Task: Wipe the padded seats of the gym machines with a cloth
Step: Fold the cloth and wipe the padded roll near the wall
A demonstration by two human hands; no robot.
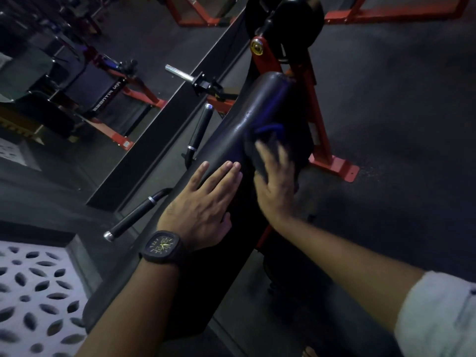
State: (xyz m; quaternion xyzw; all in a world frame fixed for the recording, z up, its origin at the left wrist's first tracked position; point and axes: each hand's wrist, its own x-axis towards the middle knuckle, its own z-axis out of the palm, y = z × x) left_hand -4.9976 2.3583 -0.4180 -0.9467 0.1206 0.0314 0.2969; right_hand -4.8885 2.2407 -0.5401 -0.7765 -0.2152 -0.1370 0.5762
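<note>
1. Our left hand (pixel 203 199) lay flat on the padded seat (pixel 260 109), fingers straight, bracing and holding nothing.
2. Our right hand (pixel 273 181) pressed the dark cloth (pixel 268 137) onto the pad with spread fingers. Blur hid whether the thumb hooked its edge.
3. The pad's long axis ran from near us up and away toward the red frame (pixel 337 166). Its far end lay just beyond the cloth, so we judged the right hand better placed for the next stroke along it.
4. Reversed lettering (pixel 108 99) on a reflected machine seemed to read "FITNESS". The watch (pixel 162 247) showed nothing legible.
</note>
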